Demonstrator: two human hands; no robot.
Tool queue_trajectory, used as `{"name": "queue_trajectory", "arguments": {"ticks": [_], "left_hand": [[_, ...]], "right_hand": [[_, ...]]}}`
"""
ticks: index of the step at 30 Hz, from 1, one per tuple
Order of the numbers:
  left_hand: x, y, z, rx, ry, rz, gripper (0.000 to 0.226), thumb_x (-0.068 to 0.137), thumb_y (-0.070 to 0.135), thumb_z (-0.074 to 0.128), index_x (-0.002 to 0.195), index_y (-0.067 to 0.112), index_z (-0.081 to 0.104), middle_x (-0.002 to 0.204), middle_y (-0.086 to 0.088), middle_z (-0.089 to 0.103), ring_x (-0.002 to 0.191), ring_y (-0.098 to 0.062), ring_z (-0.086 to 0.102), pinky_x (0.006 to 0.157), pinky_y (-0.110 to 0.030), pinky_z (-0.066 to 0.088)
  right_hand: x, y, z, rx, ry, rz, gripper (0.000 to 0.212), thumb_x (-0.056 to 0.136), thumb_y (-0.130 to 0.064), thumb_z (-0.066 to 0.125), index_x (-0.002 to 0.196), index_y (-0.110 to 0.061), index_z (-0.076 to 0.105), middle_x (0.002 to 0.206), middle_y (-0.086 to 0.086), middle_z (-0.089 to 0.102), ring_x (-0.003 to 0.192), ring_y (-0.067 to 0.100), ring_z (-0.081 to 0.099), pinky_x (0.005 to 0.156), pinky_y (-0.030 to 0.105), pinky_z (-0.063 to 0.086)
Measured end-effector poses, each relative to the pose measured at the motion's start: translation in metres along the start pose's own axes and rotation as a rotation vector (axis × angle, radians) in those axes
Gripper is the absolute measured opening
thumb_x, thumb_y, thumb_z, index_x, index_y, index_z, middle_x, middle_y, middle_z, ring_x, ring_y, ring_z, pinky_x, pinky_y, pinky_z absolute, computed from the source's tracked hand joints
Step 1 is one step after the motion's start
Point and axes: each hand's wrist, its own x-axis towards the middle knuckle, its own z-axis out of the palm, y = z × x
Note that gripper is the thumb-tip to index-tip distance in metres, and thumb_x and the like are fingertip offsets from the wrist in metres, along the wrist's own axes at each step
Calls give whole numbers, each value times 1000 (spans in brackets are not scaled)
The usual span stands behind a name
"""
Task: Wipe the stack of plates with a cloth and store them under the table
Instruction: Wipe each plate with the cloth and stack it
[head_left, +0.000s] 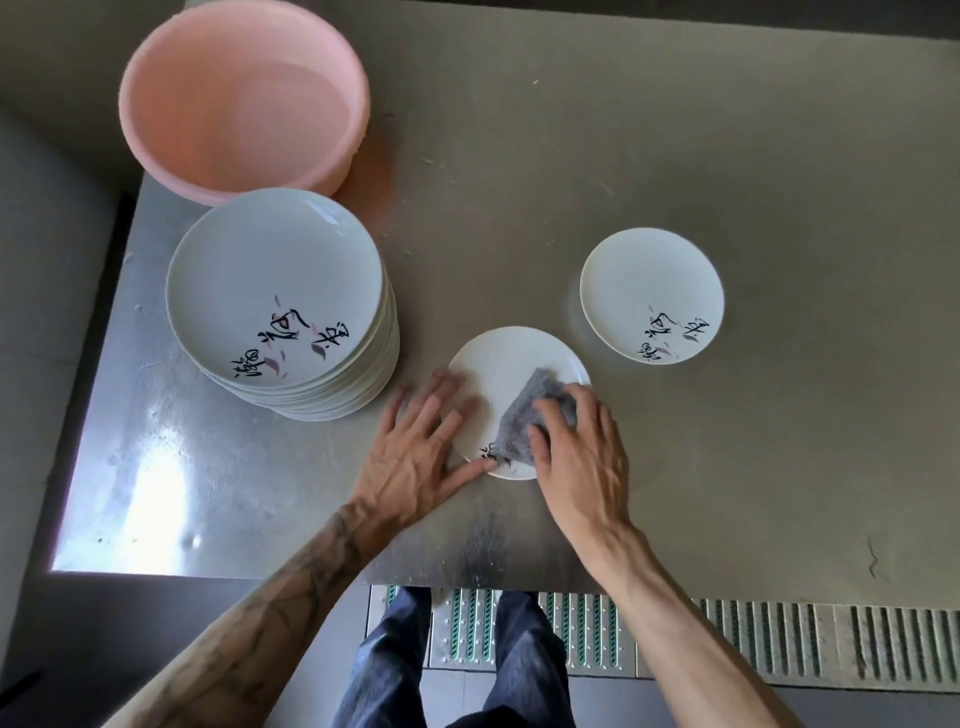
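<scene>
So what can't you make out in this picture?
Head view only.
Storage under the table: hidden by its top.
Wiped plate: lettering mostly covered by the grey cloth and right hand.
Stack of plates: lower ones show only thin edges, count unclear.
Pink basin: whether it holds water is unclear.

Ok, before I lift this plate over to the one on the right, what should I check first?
1. The left hand steadies the plate, fingers flat on its left rim: ok.
2. The right hand grips the grey cloth on the plate: ok.
3. The plate lies fully on the table: ok.
4. Whole plate surface wiped: cannot tell.
5. The top of the plate on the right is free to receive it: ok.
</scene>
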Motion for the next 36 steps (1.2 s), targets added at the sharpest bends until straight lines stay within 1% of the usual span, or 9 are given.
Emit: {"name": "queue_trajectory", "arguments": {"ticks": [3, 8, 12, 15, 19, 25, 28, 32, 36], "left_hand": [[-2, -1, 2, 41, -41, -35, 83, 96, 79, 39, 156, 21, 44, 169, -1, 26, 156, -24, 26, 125, -52, 20], [-23, 11, 15, 53, 53, -52, 80, 93, 79, 48, 149, 22, 53, 156, -7, 47, 156, -28, 25, 126, -55, 14], [-16, -4, 14, 29, 67, 63, 72, 93, 73, 57, 138, 17, 62, 138, -16, 54, 153, -29, 32, 126, -56, 19], [-16, 10, 18, -4, 65, 3, 71, 92, 74, 58, 133, 16, 65, 136, -15, 50, 142, -29, 47, 124, -50, 23], [-20, 15, 16, 19, 69, -6, 61, 97, 72, 49, 129, 21, 61, 123, -8, 52, 124, -29, 55, 104, -49, 35], [-5, -3, 8, 54, 4, 10, 67, 100, 70, 45, 144, 22, 55, 166, -6, 33, 156, -19, 25, 124, -52, 22], [-16, 11, 11, 69, 5, -47, 68, 99, 72, 46, 145, 23, 55, 159, -6, 43, 149, -24, 37, 118, -52, 28], [-16, 8, 5, 89, 24, 44, 60, 101, 70, 41, 135, 24, 60, 134, -8, 54, 118, -30, 56, 99, -49, 40], [1, -9, 0, 108, -61, 76, 70, 98, 74, 43, 146, 24, 55, 162, -10, 39, 153, -26, 32, 120, -55, 29]], "right_hand": [[-18, -7, 6, -40, -12, 0, 29, 96, -35, 62, 124, -25, 61, 134, 5, 51, 114, 26, 52, 96, 39, 48], [-21, -4, 7, -13, 18, -49, 35, 94, -36, 63, 127, -24, 60, 133, 5, 53, 119, 27, 51, 103, 37, 43], [-3, 9, 0, -64, 25, -53, 38, 95, -32, 64, 131, -20, 61, 134, 9, 53, 124, 29, 50, 104, 40, 43], [-23, -10, 7, -50, 19, -14, 35, 92, -32, 67, 126, -23, 63, 124, 6, 55, 111, 26, 53, 94, 37, 43], [-21, -7, 7, 27, 7, -49, 32, 91, -31, 68, 122, -23, 65, 129, 6, 55, 112, 29, 54, 99, 41, 47], [-14, -5, 3, 36, 37, 2, 32, 92, -27, 70, 123, -20, 66, 129, 10, 54, 112, 31, 56, 100, 42, 48], [-31, -23, 12, 63, 36, 21, 32, 94, -28, 67, 124, -19, 67, 127, 9, 55, 108, 30, 58, 94, 42, 51], [-18, -10, 8, 125, 42, -15, 33, 91, -22, 71, 124, -17, 68, 129, 8, 55, 114, 27, 57, 98, 41, 51], [-16, 3, 6, 88, 83, -40, 33, 92, -24, 71, 124, -15, 68, 124, 9, 57, 111, 27, 56, 98, 40, 50]]}}
